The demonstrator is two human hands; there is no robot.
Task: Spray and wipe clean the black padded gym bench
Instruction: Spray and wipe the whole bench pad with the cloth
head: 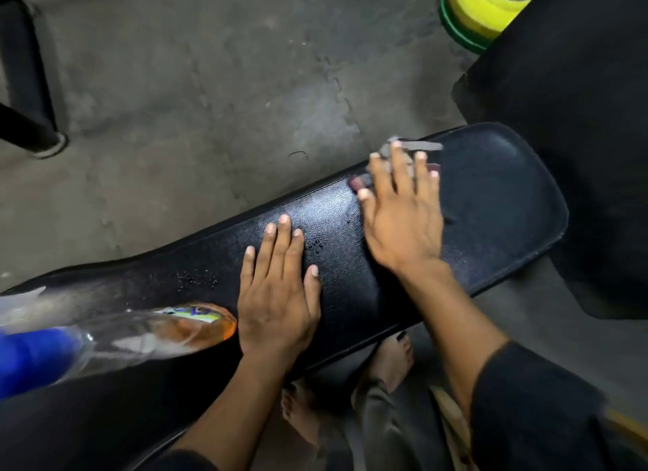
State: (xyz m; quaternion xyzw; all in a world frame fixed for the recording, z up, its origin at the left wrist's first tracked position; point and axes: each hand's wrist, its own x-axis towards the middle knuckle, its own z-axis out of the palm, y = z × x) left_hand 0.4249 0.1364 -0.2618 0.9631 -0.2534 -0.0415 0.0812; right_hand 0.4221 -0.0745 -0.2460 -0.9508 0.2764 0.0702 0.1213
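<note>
Bench pad (pixel 491 204) is right under both my palms, running from down by my left elbow out past my right fingertips to the rounded end. My right hand (pixel 403 211) is pressed flat on a small grey cloth (pixel 396 155), fingers spread apart with the rag poking out beyond the tips, so it's pinned rather than gripped. My left hand (pixel 277 291) is flat on the vinyl too, fingers loosely apart, holding nothing, just bracing.

Spray bottle (pixel 140 333) is lying on its side on the pad, bottom end just beside the heel of my left hand, blue cap (pixel 31 358) pointing back toward me. Looks like clear plastic with a colourful label; can't read it, too blurry.

There are still droplets (pixel 315 244) beaded between my two hands and another patch (pixel 196 279) off to the left of my left pinky side, so I'd say the wiping is only partway done. Best approach from here, I reckon: keep the palm weight on the cloth so it doesn't bunch up, pull it in long overlapping strokes along the pad instead of little scrubs, and sweep through both wet patches. The rag is small, so I'd flip it once it's soaked. Also worth moving the bottle before wiping that end, it could roll off.
</note>
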